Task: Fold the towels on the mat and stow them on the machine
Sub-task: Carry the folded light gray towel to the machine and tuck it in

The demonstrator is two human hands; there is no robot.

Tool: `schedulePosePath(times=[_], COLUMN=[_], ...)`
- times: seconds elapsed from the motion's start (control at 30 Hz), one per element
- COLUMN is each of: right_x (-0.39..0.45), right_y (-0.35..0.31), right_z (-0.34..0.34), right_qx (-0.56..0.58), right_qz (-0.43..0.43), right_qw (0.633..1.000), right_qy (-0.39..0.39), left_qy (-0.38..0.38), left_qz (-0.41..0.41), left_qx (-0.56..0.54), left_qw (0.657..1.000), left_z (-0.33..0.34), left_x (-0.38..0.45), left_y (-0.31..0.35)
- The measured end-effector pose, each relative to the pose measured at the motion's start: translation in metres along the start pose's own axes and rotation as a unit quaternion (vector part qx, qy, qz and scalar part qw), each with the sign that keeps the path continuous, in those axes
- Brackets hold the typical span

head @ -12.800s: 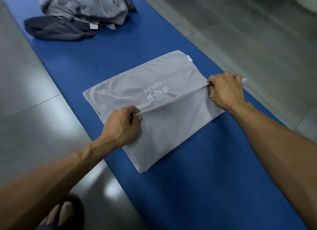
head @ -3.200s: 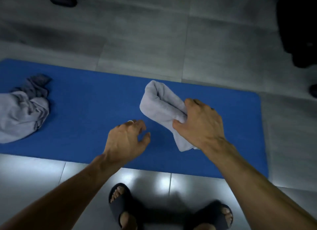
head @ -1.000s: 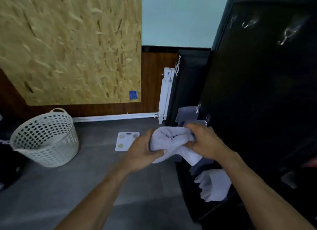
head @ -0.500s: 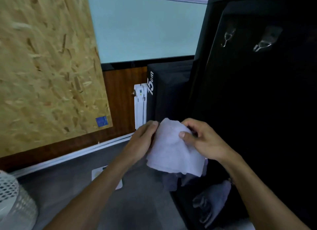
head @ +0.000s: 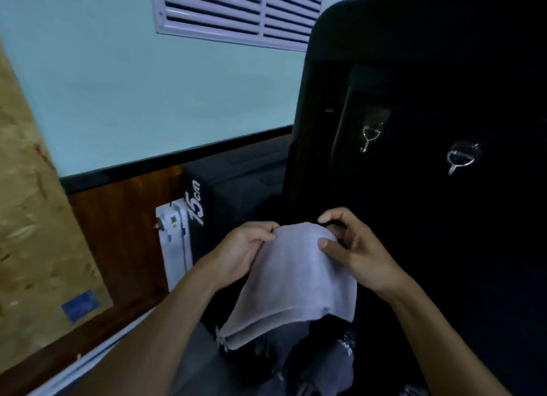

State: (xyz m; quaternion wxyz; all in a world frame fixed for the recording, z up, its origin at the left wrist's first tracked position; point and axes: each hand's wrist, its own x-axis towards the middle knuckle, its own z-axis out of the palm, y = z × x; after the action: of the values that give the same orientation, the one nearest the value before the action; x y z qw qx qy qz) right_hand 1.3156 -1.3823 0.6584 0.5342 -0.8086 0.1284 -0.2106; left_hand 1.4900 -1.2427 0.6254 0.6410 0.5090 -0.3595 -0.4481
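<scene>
I see both hands pinching the folded towel (head: 296,283) by its top edge, left hand (head: 245,253) and right hand (head: 355,256) at either side, hanging against the black machine (head: 444,218).

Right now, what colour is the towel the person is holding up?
Pale grey, plain with no pattern showing; the towel appears clearly in the head view.

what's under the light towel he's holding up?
Below the light towel, darker grey towels show against the black machine. What they hang on is covered. Both the left hand and the right hand pinch its top edge.
</scene>
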Motion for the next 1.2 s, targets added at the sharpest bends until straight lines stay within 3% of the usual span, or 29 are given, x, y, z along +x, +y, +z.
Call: schedulePosePath(times=[0.13, 0.3, 0.4, 0.53, 0.67, 0.77, 0.93, 0.97, 1.03, 1.07, 1.1, 1.2], right_x=[0.011, 0.026, 0.033, 0.036, 0.038, 0.039, 0.040, 0.039, 0.036, 0.036, 0.035, 0.036], right_y=[-0.020, -0.053, -0.061, -0.053, -0.047, -0.047, -0.049, -0.048, -0.046, -0.046, -0.046, -0.049], right_z=[-0.008, -0.016, -0.019, -0.010, 0.001, 0.004, 0.008, 0.013, 0.021, 0.022, 0.021, 0.020], right_qx=[-0.029, -0.070, -0.044, -0.079, -0.076, -0.059, -0.022, -0.078, -0.277, -0.324, -0.316, -0.143], right_qz=[-0.030, -0.092, -0.068, -0.008, 0.011, 0.020, 0.026, 0.040, 0.065, 0.057, 0.050, 0.061], right_qw=[0.988, 0.937, 0.905, 0.874, 0.867, 0.874, 0.902, 0.895, 0.840, 0.823, 0.833, 0.901], right_qy=[0.150, 0.328, 0.417, 0.479, 0.492, 0.481, 0.431, 0.437, 0.462, 0.462, 0.451, 0.405], left_qy=[-0.038, -0.031, 0.000, 0.062, 0.111, 0.144, -0.021, -0.057, -0.102, -0.119, -0.131, -0.165], left_qz=[0.031, 0.059, 0.057, 0.048, 0.070, 0.150, 0.134, 0.139, 0.156, 0.158, 0.156, 0.122], left_qx=[-0.025, -0.026, 0.002, 0.025, 0.048, 0.126, 0.096, 0.093, 0.104, 0.102, 0.093, 0.032], left_qw=[0.998, 0.997, 0.998, 0.997, 0.990, 0.970, 0.986, 0.984, 0.977, 0.975, 0.975, 0.978], left_z=[0.010, 0.049, 0.072, 0.076, 0.074, 0.066, 0.053, 0.050, 0.047, 0.046, 0.046, 0.052], left_x=[0.040, 0.097, 0.120, 0.133, 0.130, 0.123, 0.098, 0.098, 0.096, 0.097, 0.096, 0.091], left_y=[0.039, 0.105, 0.126, 0.112, 0.107, 0.101, 0.081, 0.077, 0.071, 0.068, 0.067, 0.069])
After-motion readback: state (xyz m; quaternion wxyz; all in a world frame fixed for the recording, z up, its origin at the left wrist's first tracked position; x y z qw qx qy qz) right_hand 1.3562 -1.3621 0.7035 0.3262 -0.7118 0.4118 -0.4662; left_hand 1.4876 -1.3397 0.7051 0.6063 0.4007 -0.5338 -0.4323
